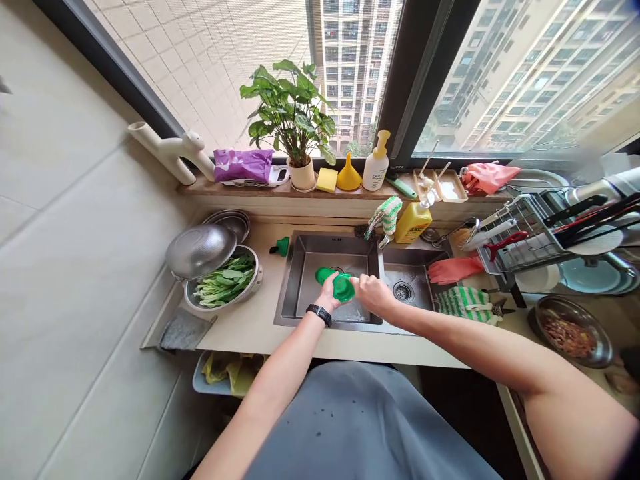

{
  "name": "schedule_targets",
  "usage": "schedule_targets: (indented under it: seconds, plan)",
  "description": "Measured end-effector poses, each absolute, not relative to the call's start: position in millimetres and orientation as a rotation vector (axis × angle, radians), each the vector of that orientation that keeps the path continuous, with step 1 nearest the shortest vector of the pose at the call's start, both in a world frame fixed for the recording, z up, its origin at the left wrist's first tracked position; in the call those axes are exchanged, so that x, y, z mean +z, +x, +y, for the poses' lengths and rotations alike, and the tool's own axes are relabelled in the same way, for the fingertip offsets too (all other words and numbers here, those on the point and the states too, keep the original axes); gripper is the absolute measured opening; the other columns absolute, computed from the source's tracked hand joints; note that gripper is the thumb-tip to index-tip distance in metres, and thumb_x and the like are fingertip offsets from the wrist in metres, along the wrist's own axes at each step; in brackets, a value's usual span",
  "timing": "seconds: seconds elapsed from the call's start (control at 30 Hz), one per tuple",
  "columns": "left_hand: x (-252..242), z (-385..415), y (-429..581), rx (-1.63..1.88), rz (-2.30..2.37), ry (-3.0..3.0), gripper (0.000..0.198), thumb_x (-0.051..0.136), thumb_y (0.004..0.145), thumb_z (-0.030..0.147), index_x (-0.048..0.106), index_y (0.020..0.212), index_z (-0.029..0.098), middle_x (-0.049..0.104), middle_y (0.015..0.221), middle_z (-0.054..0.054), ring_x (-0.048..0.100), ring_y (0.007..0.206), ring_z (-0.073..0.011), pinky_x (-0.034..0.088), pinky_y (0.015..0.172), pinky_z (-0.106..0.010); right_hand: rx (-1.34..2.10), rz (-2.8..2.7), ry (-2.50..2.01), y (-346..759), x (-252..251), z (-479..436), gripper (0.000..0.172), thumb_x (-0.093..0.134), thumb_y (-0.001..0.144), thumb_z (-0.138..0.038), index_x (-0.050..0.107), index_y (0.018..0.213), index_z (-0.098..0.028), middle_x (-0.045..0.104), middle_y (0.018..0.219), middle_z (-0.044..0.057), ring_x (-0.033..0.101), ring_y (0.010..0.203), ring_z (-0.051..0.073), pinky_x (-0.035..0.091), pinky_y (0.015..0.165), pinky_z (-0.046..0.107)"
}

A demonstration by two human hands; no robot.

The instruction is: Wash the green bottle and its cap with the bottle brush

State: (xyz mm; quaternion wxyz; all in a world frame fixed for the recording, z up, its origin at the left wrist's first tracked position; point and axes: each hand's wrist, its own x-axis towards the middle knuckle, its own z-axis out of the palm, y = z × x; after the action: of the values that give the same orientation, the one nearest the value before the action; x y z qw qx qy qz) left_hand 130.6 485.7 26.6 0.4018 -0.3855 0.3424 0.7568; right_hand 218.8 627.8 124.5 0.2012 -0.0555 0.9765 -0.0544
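Note:
Over the left basin of the steel sink (295, 293), my left hand (327, 298) holds a green plastic cup-like piece (343, 291) with its round opening facing me. My right hand (370, 293) is closed, its fingers against the right side of the rim; whether it pinches anything else is hidden. A second green rounded part (324, 275) shows just beyond my left fingers, and I cannot tell if it is joined to the cup. A small green tool (281, 247) lies on the counter at the sink's left edge.
Left of the sink stand a bowl of leafy greens (225, 280) and a metal colander (201, 251). A yellow detergent bottle (413, 223), a pink rubber glove (455, 268) and a striped cloth (463, 303) surround the right basin. A dish rack (523, 230) holds knives farther right.

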Motion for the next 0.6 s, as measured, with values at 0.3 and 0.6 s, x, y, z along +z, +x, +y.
schedule_targets:
  seconds: [0.3, 0.6]
  plan:
    - [19.9, 485.3, 130.6, 2.020, 0.899, -1.007, 0.023, 0.069, 0.080, 0.038, 0.063, 0.086, 0.017, 0.068, 0.073, -0.005, 0.068, 0.069, -0.0199, 0.056, 0.072, -0.033, -0.843, 2.289, 0.043, 226.6, 123.1, 620.2, 0.034, 0.035, 0.101, -0.033, 0.060, 0.121, -0.020, 0.058, 0.069, 0.000, 0.047, 0.048, 0.008, 0.035, 0.048, 0.018]
    - [19.9, 472.5, 125.9, 2.062, 0.872, -0.999, 0.025, 0.066, 0.081, 0.041, 0.063, 0.087, 0.017, 0.069, 0.074, -0.006, 0.067, 0.062, -0.0201, 0.055, 0.066, -0.035, -1.011, 2.211, 0.012, 249.4, 139.3, 634.1, 0.035, 0.041, 0.098, -0.035, 0.059, 0.125, -0.022, 0.057, 0.070, 0.001, 0.048, 0.054, 0.011, 0.033, 0.054, 0.023]
